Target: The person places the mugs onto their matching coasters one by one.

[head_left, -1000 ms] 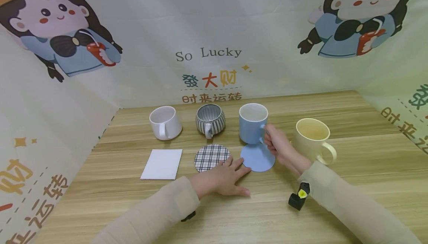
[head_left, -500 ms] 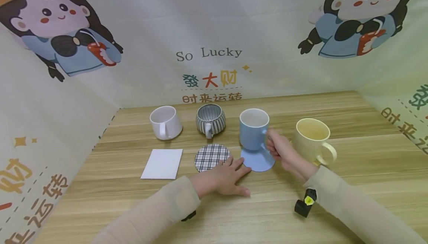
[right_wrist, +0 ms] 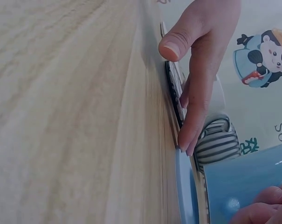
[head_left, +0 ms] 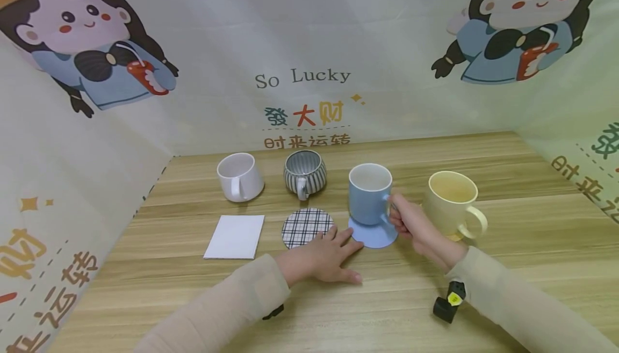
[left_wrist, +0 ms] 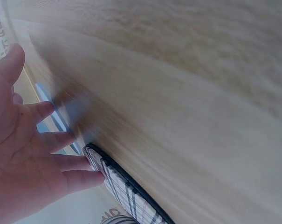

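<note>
My right hand [head_left: 411, 221] grips the handle of a blue mug [head_left: 369, 197], which overlaps the back of a round blue coaster [head_left: 374, 237]. In the right wrist view the curled fingers [right_wrist: 262, 207] show at the lower right beside the mug's wall. My left hand [head_left: 326, 256] lies with straight, spread fingers at the near edges of two coasters. Its fingertips touch the round plaid coaster [head_left: 304, 227] and the blue coaster's left edge, as the left wrist view also shows around the plaid coaster [left_wrist: 127, 189].
A white mug [head_left: 240, 177] and a grey striped mug [head_left: 304, 174] stand at the back left. In front of the white mug lies a square white coaster [head_left: 235, 237]. A yellow mug [head_left: 450, 202] stands right of my right hand, on a yellow coaster [head_left: 455, 237] that barely shows.
My right hand has brought the blue mug toward me and slightly right, from behind the blue coaster to over its back part. My left hand has stayed put.
</note>
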Tool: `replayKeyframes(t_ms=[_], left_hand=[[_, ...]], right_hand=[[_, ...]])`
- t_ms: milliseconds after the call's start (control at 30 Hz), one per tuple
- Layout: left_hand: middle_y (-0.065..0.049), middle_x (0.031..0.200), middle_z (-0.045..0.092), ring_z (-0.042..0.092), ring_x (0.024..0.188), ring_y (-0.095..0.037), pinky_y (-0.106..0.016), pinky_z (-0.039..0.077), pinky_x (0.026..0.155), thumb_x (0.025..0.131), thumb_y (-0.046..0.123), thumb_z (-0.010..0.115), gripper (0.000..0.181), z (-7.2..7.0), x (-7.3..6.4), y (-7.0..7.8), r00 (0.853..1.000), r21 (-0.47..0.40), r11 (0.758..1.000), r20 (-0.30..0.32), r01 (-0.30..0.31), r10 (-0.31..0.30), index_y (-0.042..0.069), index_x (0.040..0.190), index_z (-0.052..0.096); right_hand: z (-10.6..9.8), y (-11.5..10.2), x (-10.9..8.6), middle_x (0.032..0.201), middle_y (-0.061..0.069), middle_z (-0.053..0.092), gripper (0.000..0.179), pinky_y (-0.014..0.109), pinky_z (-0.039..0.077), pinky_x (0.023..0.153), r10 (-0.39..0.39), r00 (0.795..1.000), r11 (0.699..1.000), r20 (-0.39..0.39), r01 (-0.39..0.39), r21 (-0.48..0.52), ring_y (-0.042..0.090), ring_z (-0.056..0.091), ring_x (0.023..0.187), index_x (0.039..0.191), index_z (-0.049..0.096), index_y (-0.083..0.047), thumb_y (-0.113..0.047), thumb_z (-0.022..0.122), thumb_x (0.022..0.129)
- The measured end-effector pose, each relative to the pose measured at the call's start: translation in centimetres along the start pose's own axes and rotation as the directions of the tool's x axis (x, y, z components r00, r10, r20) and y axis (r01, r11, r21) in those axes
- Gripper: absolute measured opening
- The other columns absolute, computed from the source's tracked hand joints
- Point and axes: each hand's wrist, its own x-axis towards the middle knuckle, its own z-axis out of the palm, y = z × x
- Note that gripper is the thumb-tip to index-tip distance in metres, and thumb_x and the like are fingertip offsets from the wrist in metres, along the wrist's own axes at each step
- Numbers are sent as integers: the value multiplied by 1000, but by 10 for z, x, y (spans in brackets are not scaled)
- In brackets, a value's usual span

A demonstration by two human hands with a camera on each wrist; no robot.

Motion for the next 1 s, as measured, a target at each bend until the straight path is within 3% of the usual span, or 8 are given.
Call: replayKeyframes(t_ms=[1000], left_hand=[[-6, 153, 11, 10, 138, -37, -51, 19, 108, 86, 63, 41, 72, -1, 0, 0, 1000, -7, 1000, 11, 4, -4, 29, 146, 23]], right_hand=[[-8, 9, -13, 46, -9, 26, 44, 17, 18, 40, 17, 999, 1000, 50, -16, -9, 4, 22, 41, 48, 25, -19, -28, 36, 90]])
